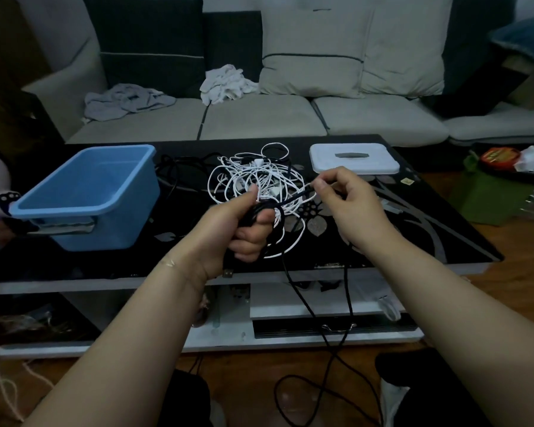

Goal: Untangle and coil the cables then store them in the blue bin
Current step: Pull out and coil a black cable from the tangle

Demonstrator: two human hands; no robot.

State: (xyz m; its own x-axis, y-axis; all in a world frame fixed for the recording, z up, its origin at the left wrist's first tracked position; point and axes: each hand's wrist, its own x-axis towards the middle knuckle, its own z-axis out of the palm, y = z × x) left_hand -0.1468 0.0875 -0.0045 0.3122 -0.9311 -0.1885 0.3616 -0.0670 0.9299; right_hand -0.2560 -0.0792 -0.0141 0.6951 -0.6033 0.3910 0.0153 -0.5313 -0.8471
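A home living room: a grey cushioned sofa (pixel 259 118) strewn with crumpled laundry (pixel 225 84) faces a black glass coffee table (pixel 413 217) with a floral pattern, standing on a wooden floor (pixel 521 257).

The left hand (pixel 244 224) hides the gathered part of the black cable (pixel 349 291) inside its closed fingers; number of turns cannot be told. The cable's low loop is cut by the near edge. The blue bin (pixel 84 208) conceals table behind it.
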